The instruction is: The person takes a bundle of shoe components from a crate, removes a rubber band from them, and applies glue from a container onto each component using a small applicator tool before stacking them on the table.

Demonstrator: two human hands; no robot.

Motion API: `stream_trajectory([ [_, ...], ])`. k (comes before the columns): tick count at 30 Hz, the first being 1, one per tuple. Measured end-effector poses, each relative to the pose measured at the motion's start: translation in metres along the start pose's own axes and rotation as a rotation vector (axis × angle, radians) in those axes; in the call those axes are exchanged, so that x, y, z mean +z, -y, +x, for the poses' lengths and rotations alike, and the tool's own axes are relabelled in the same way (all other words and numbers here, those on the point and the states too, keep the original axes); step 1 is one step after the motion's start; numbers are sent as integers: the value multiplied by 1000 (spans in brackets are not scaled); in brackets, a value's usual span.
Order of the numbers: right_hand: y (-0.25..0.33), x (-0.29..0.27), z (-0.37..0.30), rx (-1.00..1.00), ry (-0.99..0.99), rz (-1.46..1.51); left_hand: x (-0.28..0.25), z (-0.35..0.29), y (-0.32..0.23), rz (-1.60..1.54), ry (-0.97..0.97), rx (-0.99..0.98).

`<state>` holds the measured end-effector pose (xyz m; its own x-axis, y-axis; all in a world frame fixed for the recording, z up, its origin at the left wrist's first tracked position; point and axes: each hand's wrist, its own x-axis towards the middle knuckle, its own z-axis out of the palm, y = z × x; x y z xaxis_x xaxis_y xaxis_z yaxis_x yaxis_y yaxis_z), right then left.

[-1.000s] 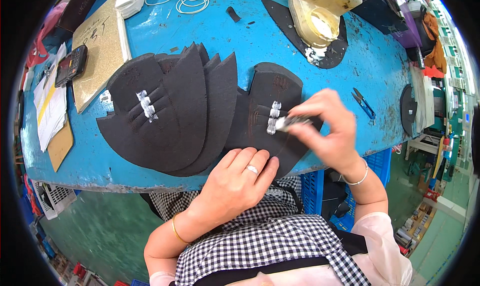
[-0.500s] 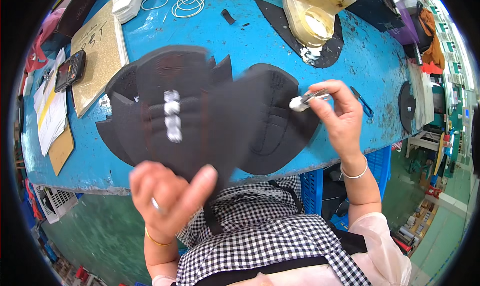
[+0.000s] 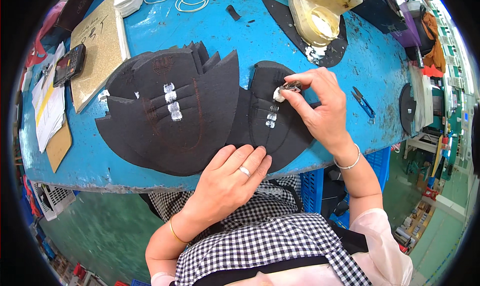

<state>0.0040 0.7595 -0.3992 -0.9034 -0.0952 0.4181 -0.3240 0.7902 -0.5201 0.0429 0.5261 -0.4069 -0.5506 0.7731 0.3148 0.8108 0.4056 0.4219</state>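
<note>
My right hand [image 3: 322, 103] pinches a small metal clip [image 3: 292, 87] with a wad [image 3: 279, 94] at its end, coated in white. The wad meets a curved black padded piece [image 3: 265, 136] with stitched lines, above a short row of white dabs on it. My left hand [image 3: 232, 178] lies with fingers stretched out, fingertips on that piece's near edge. To the left is a stack of similar black pieces [image 3: 130, 121]; the top one bears a row of white patches and reddish stitching.
A cream, stained container [image 3: 322, 8] with white paste stands on a black piece at the far right. Blue-handled thread snips [image 3: 364, 103] lie right of my right hand. A handheld device [image 3: 70, 65], papers and a gold board [image 3: 97, 46] are at the left.
My left hand has let go of the white-marked black piece, now on the left stack, and moved right. My right hand has brought the clip left onto the other piece, where white dabs show.
</note>
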Motion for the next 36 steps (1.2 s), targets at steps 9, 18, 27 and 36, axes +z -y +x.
stream_trajectory([
  [9,17,-16,-17,-7,115,143,-9,15,-1,-69,12,-18],
  [18,-81,-42,61,311,-357,355,-13,28,-23,-122,-359,488],
  [27,-109,-38,74,180,-136,11,-58,-14,19,320,-270,-40],
  [36,-82,-46,65,78,-155,-139,-38,-13,34,323,-30,-101],
])
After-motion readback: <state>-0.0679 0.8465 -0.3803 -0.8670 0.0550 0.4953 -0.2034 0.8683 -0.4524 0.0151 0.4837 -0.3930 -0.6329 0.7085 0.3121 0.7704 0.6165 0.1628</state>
